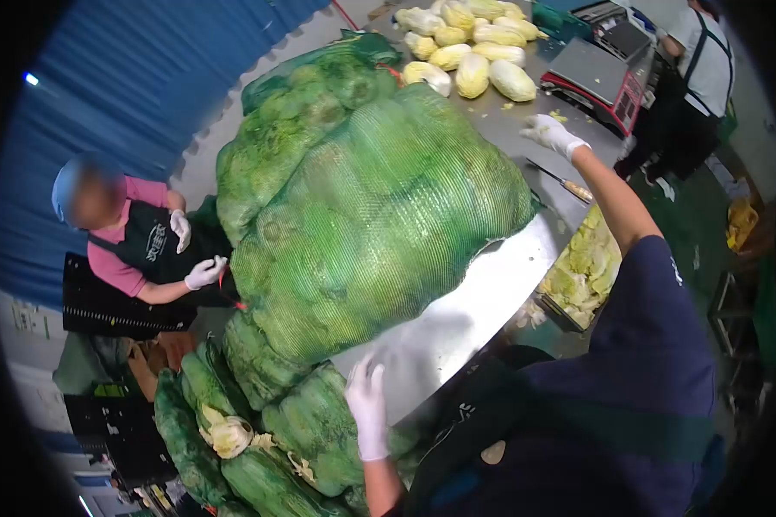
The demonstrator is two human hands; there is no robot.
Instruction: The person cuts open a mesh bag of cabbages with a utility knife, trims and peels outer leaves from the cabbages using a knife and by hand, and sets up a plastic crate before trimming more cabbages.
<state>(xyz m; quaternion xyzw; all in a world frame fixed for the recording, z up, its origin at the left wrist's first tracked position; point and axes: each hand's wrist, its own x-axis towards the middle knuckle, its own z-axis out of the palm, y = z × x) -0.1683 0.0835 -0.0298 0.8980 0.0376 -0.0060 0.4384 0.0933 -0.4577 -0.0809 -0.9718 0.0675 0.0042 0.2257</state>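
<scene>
A large green mesh sack (pixel 388 215) full of leafy cabbages lies on the metal table (pixel 500 276) in front of me. My left hand (pixel 368 405), in a white glove, is close to the sack's near lower edge, fingers apart and nothing in them. Across the table on the right, my right hand (pixel 553 135), also gloved, reaches out with fingers extended and holds nothing. Just below it lies a knife (pixel 575 189) with a wooden handle. Trimmed pale yellow Chinese cabbages (pixel 472 75) are heaped at the back, beyond my right hand.
More filled mesh sacks (pixel 293 129) lie behind and at lower left (pixel 310 422). A red-edged scale (pixel 591 73) stands back right. A crate of leaf trimmings (pixel 585 267) sits by the table. One person (pixel 147 233) stands left; another (pixel 694 77) back right.
</scene>
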